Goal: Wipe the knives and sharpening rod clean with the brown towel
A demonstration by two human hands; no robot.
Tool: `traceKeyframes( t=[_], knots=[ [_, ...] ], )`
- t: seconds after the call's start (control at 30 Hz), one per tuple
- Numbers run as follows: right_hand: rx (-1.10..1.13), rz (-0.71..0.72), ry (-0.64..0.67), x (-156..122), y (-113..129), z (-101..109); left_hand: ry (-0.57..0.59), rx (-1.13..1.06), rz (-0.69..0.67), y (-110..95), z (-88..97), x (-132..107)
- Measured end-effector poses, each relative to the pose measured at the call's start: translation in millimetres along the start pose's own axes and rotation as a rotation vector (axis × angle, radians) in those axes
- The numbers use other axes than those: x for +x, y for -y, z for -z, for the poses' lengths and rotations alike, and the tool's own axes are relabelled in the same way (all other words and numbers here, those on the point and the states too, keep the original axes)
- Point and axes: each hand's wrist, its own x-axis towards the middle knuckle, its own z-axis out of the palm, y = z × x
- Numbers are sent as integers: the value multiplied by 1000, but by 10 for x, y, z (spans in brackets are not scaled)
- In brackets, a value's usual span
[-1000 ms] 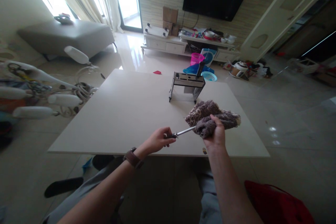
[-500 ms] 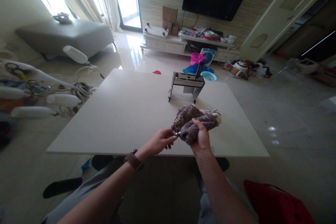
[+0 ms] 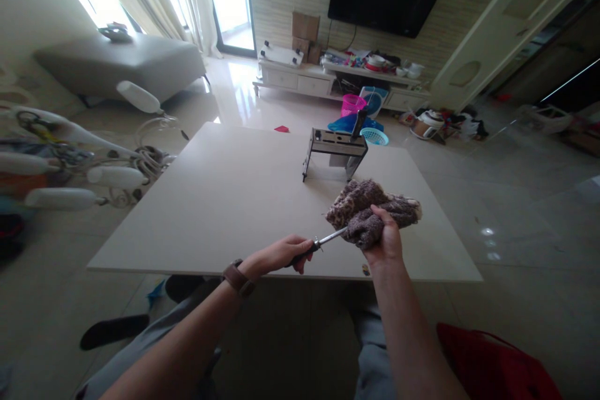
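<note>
My left hand is closed round the dark handle of a thin metal tool, whose shiny shaft runs up and right into a brown spotted cloth. My right hand is wrapped round that cloth, which covers the far end of the tool. Both hands are above the near edge of a white table. A dark knife rack stands on the table just behind the cloth, with one black handle sticking up from it.
A red bag lies on the floor at the lower right. White rods and cables crowd the left side. A grey sofa, a low TV cabinet and coloured baskets stand beyond the table.
My right hand slid the cloth along the shaft toward my left hand, then back out to the right, baring the shaft again. My left hand kept its grip.
</note>
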Motion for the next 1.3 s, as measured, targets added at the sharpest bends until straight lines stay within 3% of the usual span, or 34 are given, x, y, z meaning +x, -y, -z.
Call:
traceKeyframes(
  t=[0.13,0.33,0.63,1.0,1.13,1.3],
  knots=[
    [34,-20,-102,51,74,23,-30,88,-48,46,43,4],
    [31,-21,-117,18,13,-7,-279,130,-115,85,-2,3],
    [-20,-54,-70,-3,-157,18,-450,279,-253,122,-75,44],
    [-53,-85,-58,-241,-463,-151,-376,130,-280,103,-165,51],
    [-55,-140,-51,-227,-431,-147,-292,87,-239,56,-148,17],
    [-31,-210,-42,-176,-279,-126,-148,206,-125,-1,-71,-16]
  ],
)
